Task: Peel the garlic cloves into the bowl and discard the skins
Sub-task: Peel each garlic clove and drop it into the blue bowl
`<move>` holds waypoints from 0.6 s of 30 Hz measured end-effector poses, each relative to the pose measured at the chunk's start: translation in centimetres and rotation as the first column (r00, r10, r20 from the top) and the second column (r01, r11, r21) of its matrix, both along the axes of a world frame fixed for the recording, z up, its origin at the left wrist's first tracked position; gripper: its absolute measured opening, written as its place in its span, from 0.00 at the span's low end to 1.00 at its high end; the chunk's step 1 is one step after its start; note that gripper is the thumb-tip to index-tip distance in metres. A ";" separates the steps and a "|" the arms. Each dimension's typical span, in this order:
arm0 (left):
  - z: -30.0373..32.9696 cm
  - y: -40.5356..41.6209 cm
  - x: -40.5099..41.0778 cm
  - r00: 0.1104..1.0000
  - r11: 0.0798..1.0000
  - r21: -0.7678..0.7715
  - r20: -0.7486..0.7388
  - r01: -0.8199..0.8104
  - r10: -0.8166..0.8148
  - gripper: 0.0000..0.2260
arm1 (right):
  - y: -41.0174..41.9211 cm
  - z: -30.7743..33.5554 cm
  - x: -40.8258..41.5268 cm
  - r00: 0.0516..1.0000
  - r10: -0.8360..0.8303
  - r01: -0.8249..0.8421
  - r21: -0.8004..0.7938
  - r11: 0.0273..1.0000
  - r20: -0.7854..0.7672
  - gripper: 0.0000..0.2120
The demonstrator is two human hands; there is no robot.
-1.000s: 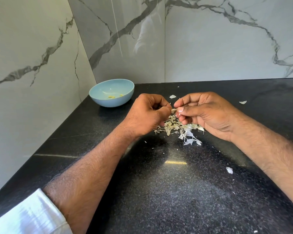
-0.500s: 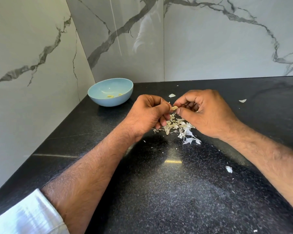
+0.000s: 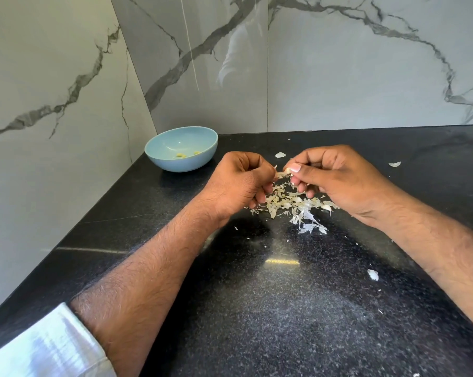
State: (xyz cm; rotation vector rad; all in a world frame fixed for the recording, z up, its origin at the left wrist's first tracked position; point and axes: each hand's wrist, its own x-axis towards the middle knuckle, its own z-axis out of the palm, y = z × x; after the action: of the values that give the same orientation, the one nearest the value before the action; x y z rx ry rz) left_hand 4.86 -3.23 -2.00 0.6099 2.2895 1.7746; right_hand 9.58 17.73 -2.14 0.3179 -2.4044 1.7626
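Left hand [image 3: 239,183] and right hand [image 3: 336,178]: both are pinched on one clove [image 3: 283,174], held above the skins [image 3: 289,204] on the surface [image 3: 257,308]. Skin is best lifted by the thumbnail while the clove is steadied, then dropped in the bowl [image 3: 181,148], well left.

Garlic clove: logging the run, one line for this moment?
step: peeling | both hands pinch garlic clove | skins piled beneath | bowl far-left
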 end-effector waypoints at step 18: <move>-0.9 0.3 -0.1 0.864 0.996 -0.045 -0.502 -0.080 0.047 0.09 | 0.6 0.1 -0.4 0.961 0.045 0.063 -0.377 0.924 0.273 0.13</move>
State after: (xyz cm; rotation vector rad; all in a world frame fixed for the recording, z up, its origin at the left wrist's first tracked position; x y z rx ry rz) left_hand 4.80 -2.90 -2.87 1.1088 2.7097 1.7135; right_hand 9.21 18.31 -2.09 0.0100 -2.1396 2.3513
